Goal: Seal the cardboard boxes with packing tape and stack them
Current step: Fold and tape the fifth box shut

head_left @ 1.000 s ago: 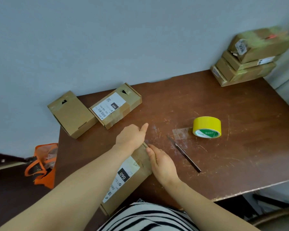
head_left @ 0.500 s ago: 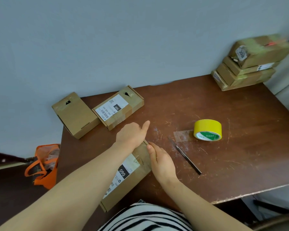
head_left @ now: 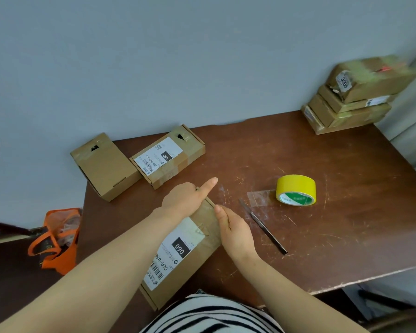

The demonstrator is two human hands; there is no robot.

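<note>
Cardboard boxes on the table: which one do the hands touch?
The brown cardboard box with the white 060 label nearest the person: the left hand and right hand rest on its far end. The far-left pair and the corner stack lie untouched.

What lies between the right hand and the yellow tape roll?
A thin dark tool and a loose strip of clear tape, in the head view.

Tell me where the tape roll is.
Head view: the tape roll sits on the table, right of centre, just right of the thin dark tool.
</note>
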